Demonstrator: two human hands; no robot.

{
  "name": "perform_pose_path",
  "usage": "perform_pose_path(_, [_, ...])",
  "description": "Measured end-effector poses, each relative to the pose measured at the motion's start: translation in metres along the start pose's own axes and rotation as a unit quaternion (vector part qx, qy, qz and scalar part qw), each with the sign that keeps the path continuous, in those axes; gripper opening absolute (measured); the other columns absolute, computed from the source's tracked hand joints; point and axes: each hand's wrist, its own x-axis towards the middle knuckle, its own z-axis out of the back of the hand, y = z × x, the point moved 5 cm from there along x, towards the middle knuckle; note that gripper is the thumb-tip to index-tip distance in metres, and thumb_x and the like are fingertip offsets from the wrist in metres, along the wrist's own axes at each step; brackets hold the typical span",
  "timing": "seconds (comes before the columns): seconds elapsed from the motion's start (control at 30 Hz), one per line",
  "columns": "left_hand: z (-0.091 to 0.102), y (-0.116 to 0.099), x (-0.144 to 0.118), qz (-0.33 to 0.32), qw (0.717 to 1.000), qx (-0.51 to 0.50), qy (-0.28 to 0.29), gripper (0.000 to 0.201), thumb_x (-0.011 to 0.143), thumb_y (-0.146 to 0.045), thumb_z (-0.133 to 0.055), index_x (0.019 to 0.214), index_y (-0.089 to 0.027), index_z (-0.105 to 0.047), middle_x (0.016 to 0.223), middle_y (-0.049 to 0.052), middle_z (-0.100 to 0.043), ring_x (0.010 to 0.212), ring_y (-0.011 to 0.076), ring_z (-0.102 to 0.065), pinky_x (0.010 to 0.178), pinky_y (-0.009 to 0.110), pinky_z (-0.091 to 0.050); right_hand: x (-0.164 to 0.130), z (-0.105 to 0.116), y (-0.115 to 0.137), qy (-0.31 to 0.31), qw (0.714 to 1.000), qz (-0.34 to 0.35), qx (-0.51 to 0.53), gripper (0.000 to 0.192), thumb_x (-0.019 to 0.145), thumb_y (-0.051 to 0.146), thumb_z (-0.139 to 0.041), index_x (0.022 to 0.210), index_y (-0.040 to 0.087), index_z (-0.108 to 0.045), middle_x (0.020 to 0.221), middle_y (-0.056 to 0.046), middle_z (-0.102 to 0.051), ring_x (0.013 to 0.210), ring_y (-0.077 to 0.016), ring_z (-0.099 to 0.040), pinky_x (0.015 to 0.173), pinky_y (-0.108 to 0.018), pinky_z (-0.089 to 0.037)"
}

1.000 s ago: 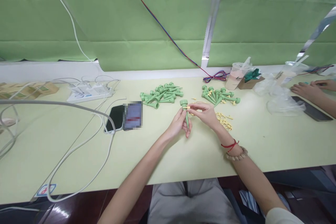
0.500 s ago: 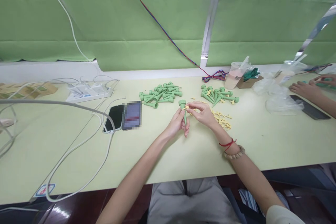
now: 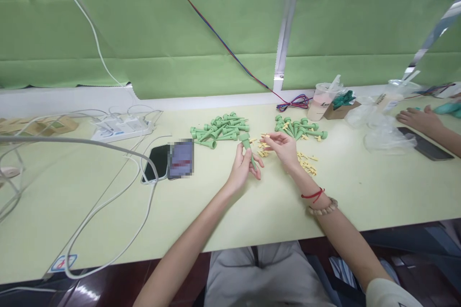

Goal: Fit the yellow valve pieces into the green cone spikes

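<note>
the left hand [image 3: 242, 165] holds a green spike [image 3: 248, 146] by its thin end, with the wide top tilted up and away, just over the counter [image 3: 252, 211]. the right hand [image 3: 284, 146] is just to the right, fingers loosely curled - if it pinches a small yellow piece, i cannot tell. little yellow pieces [image 3: 306, 163] lie near it, and two piles of green spikes [image 3: 219, 129] sit farther back - one left, one right.
</note>
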Motion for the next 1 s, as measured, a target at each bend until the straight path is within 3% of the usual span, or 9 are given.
perform_pose_path(0.13, [0.0, -0.002, -0.001, -0.004, 1.0, -0.012, -0.012, 0.035, 0.083, -0.05, -0.04, 0.105, -0.024, -0.032, 0.06, -0.005, -0.056, 0.036, 0.0106, -0.052, 0.037, 0.022, -0.044, 0.001, -0.004, -0.002, 0.04, 0.999, 0.004, -0.012, 0.029, 0.062, 0.039, -0.07, 0.079, 0.017, -0.064, 0.068, -0.001, -0.066, 0.062, -0.0134, -0.066, 0.057, -0.026, -0.057])
perform_pose_path(0.33, [0.005, -0.004, 0.001, -0.019, 0.999, 0.009, -0.029, 0.031, 0.084, -0.05, -0.038, 0.096, -0.022, -0.037, 0.055, -0.006, -0.055, 0.034, 0.0096, -0.05, 0.037, 0.02, -0.041, -0.005, -0.015, -0.011, 0.152, 0.984, -0.083, -0.048, 0.031, 0.064, 0.04, -0.068, 0.082, 0.015, -0.069, 0.06, 0.001, -0.063, 0.054, -0.0086, -0.06, 0.057, -0.023, -0.054])
perform_pose_path(0.43, [0.007, -0.005, 0.001, -0.025, 0.998, 0.038, -0.031, 0.028, 0.085, -0.048, -0.037, 0.093, -0.021, -0.038, 0.051, -0.007, -0.051, 0.034, 0.0096, -0.048, 0.037, 0.02, -0.039, -0.007, -0.017, -0.009, 0.188, 0.976, -0.092, -0.061, 0.031, 0.064, 0.041, -0.068, 0.08, 0.014, -0.07, 0.062, 0.001, -0.063, 0.051, -0.0076, -0.058, 0.056, -0.022, -0.053])
perform_pose_path(0.57, [0.011, -0.008, -0.002, -0.049, 0.99, 0.125, -0.049, 0.027, 0.086, -0.046, -0.036, 0.094, -0.02, -0.043, 0.044, -0.009, -0.044, 0.033, 0.0083, -0.044, 0.039, 0.019, -0.036, -0.008, -0.015, -0.002, 0.194, 0.974, -0.058, -0.099, 0.031, 0.064, 0.041, -0.068, 0.077, 0.013, -0.07, 0.07, -0.002, -0.066, 0.052, -0.0094, -0.06, 0.056, -0.023, -0.052])
perform_pose_path(0.67, [0.013, -0.008, -0.003, -0.05, 0.979, 0.193, -0.051, 0.029, 0.087, -0.045, -0.034, 0.095, -0.02, -0.046, 0.042, -0.009, -0.043, 0.032, 0.0084, -0.042, 0.04, 0.02, -0.036, -0.009, -0.015, -0.001, 0.206, 0.968, -0.033, -0.139, 0.03, 0.067, 0.042, -0.066, 0.075, 0.013, -0.07, 0.065, -0.003, -0.066, 0.053, -0.0117, -0.06, 0.057, -0.024, -0.052])
perform_pose_path(0.8, [0.016, -0.007, -0.003, -0.056, 0.958, 0.273, -0.063, 0.028, 0.088, -0.044, -0.034, 0.08, -0.02, -0.045, 0.04, -0.009, -0.042, 0.033, 0.0085, -0.04, 0.042, 0.02, -0.034, -0.009, -0.016, -0.003, 0.204, 0.961, 0.002, -0.189, 0.031, 0.07, 0.043, -0.062, 0.068, 0.013, -0.069, 0.057, -0.003, -0.064, 0.052, -0.0133, -0.06, 0.055, -0.024, -0.05])
perform_pose_path(1.0, [0.013, 0.0, -0.002, -0.016, 0.976, 0.213, -0.038, 0.032, 0.087, -0.048, -0.03, 0.073, -0.021, -0.037, 0.04, -0.008, -0.046, 0.03, 0.0089, -0.043, 0.039, 0.02, -0.037, -0.01, -0.017, 0.0, 0.195, 0.956, 0.049, -0.214, 0.032, 0.073, 0.041, -0.059, 0.06, 0.013, -0.066, 0.054, -0.003, -0.06, 0.05, -0.0116, -0.056, 0.053, -0.023, -0.046])
